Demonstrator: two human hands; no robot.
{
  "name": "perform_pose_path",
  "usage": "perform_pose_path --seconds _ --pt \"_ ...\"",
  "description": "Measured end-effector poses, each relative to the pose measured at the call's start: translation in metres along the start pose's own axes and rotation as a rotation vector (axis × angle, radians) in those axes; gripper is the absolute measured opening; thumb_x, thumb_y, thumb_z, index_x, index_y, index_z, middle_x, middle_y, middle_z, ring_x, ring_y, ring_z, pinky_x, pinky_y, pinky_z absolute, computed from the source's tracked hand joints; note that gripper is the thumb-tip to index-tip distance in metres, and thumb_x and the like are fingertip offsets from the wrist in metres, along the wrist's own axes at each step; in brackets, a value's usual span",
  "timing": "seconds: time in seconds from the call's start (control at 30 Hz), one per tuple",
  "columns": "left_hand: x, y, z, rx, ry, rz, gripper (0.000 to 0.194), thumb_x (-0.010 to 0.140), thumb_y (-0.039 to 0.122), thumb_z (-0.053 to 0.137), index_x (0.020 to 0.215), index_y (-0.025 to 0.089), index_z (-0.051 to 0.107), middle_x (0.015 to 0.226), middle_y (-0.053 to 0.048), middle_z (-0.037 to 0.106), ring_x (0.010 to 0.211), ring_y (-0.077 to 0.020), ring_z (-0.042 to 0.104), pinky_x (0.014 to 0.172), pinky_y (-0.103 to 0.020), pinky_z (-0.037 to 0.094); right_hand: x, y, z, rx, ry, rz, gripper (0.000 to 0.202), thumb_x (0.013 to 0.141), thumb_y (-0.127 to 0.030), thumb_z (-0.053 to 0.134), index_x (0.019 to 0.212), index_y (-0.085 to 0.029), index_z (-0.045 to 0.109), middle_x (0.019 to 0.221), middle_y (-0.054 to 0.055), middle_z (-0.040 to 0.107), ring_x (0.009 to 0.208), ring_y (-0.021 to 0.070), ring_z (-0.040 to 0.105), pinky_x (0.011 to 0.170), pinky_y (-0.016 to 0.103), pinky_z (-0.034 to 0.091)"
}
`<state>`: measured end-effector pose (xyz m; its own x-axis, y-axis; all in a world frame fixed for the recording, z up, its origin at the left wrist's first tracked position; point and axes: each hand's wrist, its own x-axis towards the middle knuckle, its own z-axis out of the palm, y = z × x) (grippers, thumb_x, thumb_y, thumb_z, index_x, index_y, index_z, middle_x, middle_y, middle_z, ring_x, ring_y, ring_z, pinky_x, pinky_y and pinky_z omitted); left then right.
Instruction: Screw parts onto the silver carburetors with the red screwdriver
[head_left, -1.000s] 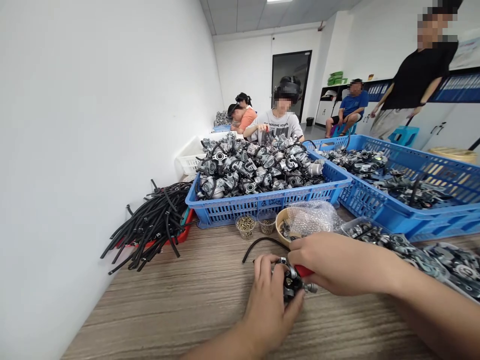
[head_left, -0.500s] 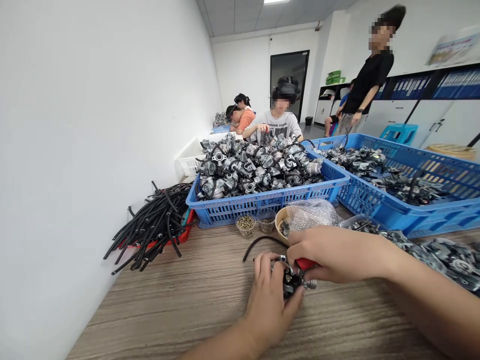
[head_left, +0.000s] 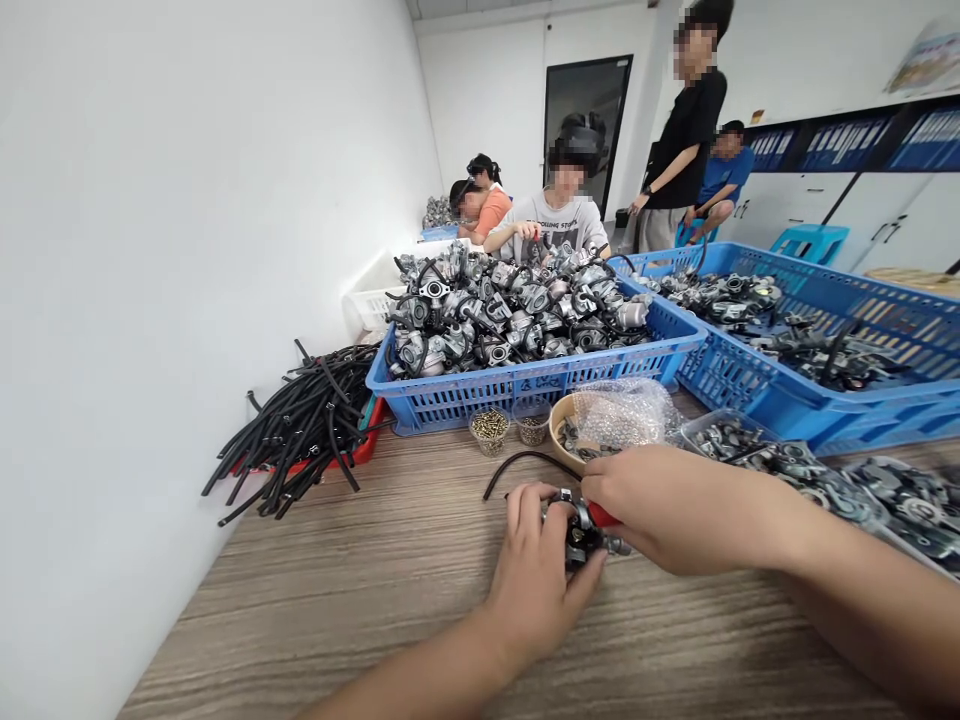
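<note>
On the wooden table in front of me lies a carburetor (head_left: pixel 581 545), black and silver, partly covered by my fingers. My left hand (head_left: pixel 536 560) grips it from the left, fingers over the top and thumb along the near side. A black rubber hose (head_left: pixel 529 457) curves away behind it to the left. My right hand (head_left: pixel 660 510) is closed around a red-handled tool (head_left: pixel 602 514), which looks like a screwdriver, held against the carburetor's right side. The tool's tip is hidden.
A blue crate (head_left: pixel 450 410) heaped with carburetors stands ahead, another blue crate (head_left: pixel 840 430) to its right. Black hoses (head_left: pixel 300 430) fill a red tray on the left. Cups of brass screws (head_left: pixel 491 428), a round tub (head_left: pixel 559 425) and bubble wrap (head_left: pixel 626 412) sit between. Several people are beyond.
My right hand has turned slightly over the carburetor, its fingers now more hidden behind the back of the hand. The left hand keeps its grip. The standing person has shifted left.
</note>
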<state>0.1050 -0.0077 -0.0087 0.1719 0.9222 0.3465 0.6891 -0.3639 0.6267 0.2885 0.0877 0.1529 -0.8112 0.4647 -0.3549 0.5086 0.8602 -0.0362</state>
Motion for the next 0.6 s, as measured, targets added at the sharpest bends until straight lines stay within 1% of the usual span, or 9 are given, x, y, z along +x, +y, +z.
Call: perform_pose_path --seconds 0.1,0.2,0.27,0.37,0.43,0.5,0.6 --pt "-0.001 0.0 0.001 0.015 0.008 0.005 0.032 0.105 0.032 0.079 0.131 0.022 0.063 0.147 -0.017 0.057 0.142 -0.0393 0.054 0.121 -0.066 0.057 -0.001 -0.004 0.001 -0.045 -0.02 0.018 0.022 0.104 -0.014 0.064 0.116 -0.013 0.083 0.115 0.018 0.082 0.102 0.0382 0.082 0.074 0.039 0.045" --pt "-0.003 0.001 0.003 0.044 0.032 -0.004 0.031 0.105 0.03 0.08 0.13 0.022 0.064 0.146 -0.017 0.057 0.142 -0.0395 0.054 0.12 -0.067 0.058 -0.002 -0.006 0.003 -0.047 0.007 0.021 0.02 0.102 -0.013 0.065 0.111 -0.012 0.083 0.111 0.018 0.083 0.097 0.0357 0.081 0.073 0.038 0.045" --pt "-0.004 0.001 0.004 0.071 0.052 -0.01 0.029 0.104 0.029 0.08 0.127 0.021 0.064 0.144 -0.018 0.057 0.139 -0.0397 0.055 0.117 -0.068 0.059 -0.002 -0.004 0.004 -0.033 0.023 0.023 0.018 0.104 -0.015 0.065 0.108 -0.013 0.082 0.11 0.017 0.083 0.095 0.0344 0.081 0.073 0.038 0.044" --pt "-0.004 0.002 0.004 0.101 0.071 0.001 0.027 0.105 0.031 0.08 0.124 0.02 0.066 0.14 -0.018 0.058 0.134 -0.0396 0.056 0.113 -0.067 0.061 -0.002 0.005 0.004 0.06 0.049 -0.002 0.014 0.106 -0.02 0.068 0.109 -0.016 0.08 0.112 0.013 0.081 0.098 0.0326 0.079 0.076 0.038 0.044" --pt "-0.003 0.003 0.003 0.113 0.079 0.009 0.026 0.105 0.033 0.08 0.124 0.02 0.066 0.138 -0.018 0.058 0.133 -0.0391 0.057 0.112 -0.066 0.062 -0.002 0.015 0.003 0.16 0.061 -0.06 0.009 0.102 -0.023 0.077 0.109 -0.018 0.079 0.113 0.01 0.08 0.101 0.0306 0.077 0.079 0.037 0.044" --pt "-0.003 0.003 0.002 0.125 0.091 0.013 0.026 0.106 0.035 0.08 0.124 0.02 0.066 0.137 -0.017 0.058 0.132 -0.0387 0.057 0.111 -0.065 0.063 -0.001 0.025 0.001 0.243 0.053 -0.126 0.01 0.098 -0.022 0.082 0.106 -0.018 0.078 0.111 0.008 0.078 0.103 0.0286 0.075 0.082 0.036 0.044" --pt "-0.003 0.002 0.003 0.142 0.104 0.024 0.028 0.106 0.037 0.081 0.125 0.022 0.066 0.137 -0.016 0.058 0.132 -0.0385 0.057 0.109 -0.063 0.064 0.004 0.032 0.0 0.293 0.028 -0.172 0.007 0.097 -0.019 0.083 0.1 -0.018 0.076 0.108 0.007 0.076 0.103 0.0266 0.073 0.085 0.036 0.044"
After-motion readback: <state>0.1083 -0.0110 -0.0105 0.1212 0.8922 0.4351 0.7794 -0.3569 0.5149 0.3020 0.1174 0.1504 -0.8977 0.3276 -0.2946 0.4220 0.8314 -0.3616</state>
